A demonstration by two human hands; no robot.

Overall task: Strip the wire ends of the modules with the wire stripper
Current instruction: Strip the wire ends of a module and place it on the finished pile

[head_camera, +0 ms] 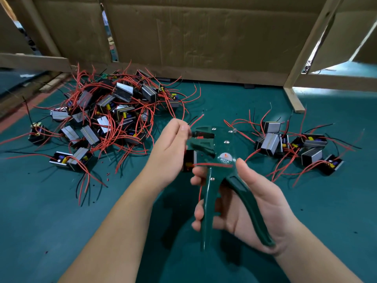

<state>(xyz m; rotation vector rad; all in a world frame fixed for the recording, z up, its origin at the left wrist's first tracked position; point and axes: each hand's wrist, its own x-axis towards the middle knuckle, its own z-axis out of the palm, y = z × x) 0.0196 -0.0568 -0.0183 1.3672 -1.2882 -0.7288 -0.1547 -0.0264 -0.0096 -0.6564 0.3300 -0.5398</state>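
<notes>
My right hand (251, 205) grips the two handles of a dark green wire stripper (216, 160), jaws pointing left and up. My left hand (173, 146) pinches thin red and black wires (196, 119) at the stripper's jaws (201, 137). A small black module (189, 160) hangs partly hidden behind my left palm, and its red wire (212, 164) crosses the stripper's body. A big heap of modules with red and black wires (106, 111) lies to the left on the green table. A smaller group of modules (295, 144) lies to the right.
The green table surface (61, 221) carries small red bits of insulation (108, 174) near the left heap. Cardboard sheets (204, 37) on wooden battens wall off the back. A wooden upright (293, 99) stands at the back right.
</notes>
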